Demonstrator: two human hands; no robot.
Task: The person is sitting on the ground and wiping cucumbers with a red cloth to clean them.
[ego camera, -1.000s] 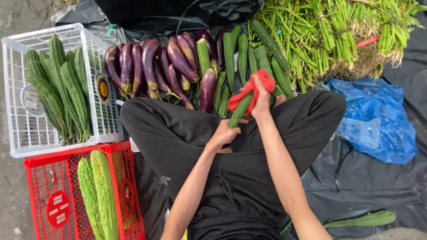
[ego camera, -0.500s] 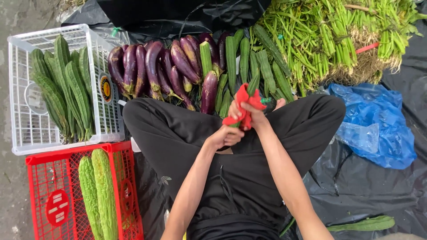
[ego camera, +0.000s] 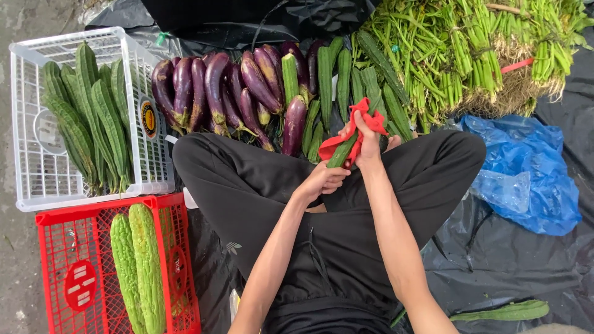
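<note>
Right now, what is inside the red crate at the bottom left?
The red crate holds two pale green bumpy bitter gourds lying side by side lengthwise. The mesh floor shows bare to their left. Whatever lies under the gourds is covered, and the crate's near end runs out of view.

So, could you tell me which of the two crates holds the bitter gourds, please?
The red crate, nearest the camera at lower left; its two gourds are pale and bumpy. The white crate behind it holds darker ridged gourds.

Red cloth [ego camera: 359, 127] now bunched higher on the cucumber [ego camera: 342, 151] — right hand [ego camera: 370, 141] raised.
</note>
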